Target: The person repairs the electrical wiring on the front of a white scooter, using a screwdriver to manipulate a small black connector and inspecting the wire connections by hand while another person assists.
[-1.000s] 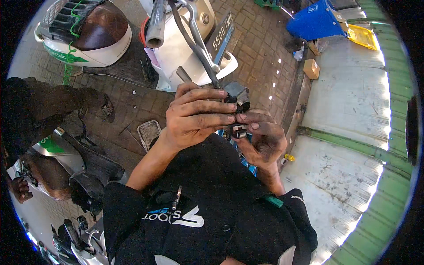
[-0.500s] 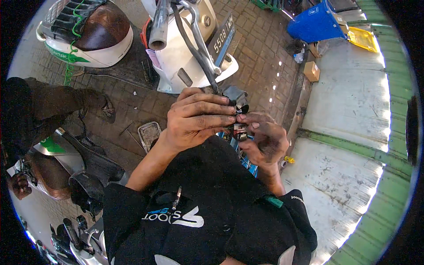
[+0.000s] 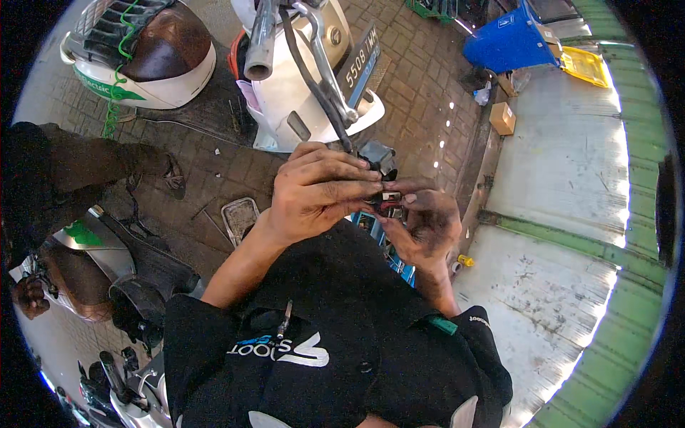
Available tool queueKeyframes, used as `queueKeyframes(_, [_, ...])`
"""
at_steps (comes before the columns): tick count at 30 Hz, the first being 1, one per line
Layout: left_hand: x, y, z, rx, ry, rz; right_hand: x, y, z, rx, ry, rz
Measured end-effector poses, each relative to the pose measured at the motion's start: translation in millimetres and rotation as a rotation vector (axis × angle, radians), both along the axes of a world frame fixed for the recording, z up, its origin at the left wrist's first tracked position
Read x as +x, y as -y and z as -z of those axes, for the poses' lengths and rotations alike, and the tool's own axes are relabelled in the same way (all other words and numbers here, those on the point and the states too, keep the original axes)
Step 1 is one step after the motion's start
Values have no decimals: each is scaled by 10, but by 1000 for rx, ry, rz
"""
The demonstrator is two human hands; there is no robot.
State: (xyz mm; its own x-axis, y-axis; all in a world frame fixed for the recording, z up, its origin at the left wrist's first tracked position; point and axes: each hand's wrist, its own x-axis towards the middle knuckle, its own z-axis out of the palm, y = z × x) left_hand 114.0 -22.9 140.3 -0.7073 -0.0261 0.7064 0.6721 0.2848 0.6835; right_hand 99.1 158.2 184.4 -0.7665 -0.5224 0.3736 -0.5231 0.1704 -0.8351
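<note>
My left hand [image 3: 310,189] is closed, its sooty fingers lying across a small black part with red and metallic pieces [image 3: 391,204]. From the other side my right hand [image 3: 432,222] pinches that part between thumb and fingers. Just beyond the fingertips sits a dark grey, boxy housing [image 3: 378,154]; whether it is joined to the small part is hidden by my fingers. A black sheathed cable [image 3: 314,82] runs down from the white scooter [image 3: 285,93] to my left hand.
A bare metal tube end [image 3: 258,64] juts from the scooter. Left stand another scooter with a brown seat [image 3: 168,46] and a person's dark-clothed leg [image 3: 93,164]. A metal tray [image 3: 240,217] lies on the paving. Right are a blue bin [image 3: 506,39], a cardboard box [image 3: 502,118] and metal wall panels [image 3: 564,171].
My right hand has shifted slightly left, its fingers closing in on the small part and turning somewhat. My left hand stays nearly in place.
</note>
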Motion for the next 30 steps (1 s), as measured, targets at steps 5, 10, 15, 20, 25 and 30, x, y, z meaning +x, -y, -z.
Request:
queueKeyframes(5, [-24,24,-19,-53,27,10,-21,44,-54,-266,291,5])
queueKeyframes(10, [-37,24,-25,-101,81,-7,-99,6,-12,-229,439,62])
queueKeyframes(15, [-52,11,-59,-108,203,-29,-89,46,9,-215,409,56])
queueKeyframes(20, [-64,33,-96,-111,202,-13,-116,40,11,-294,549,58])
queueKeyframes(25, [-56,7,-49,-175,177,-5,-162,16,62,-323,658,135])
queueKeyframes(30, [-37,29,-60,-93,275,-40,-105,67,57,-310,581,23])
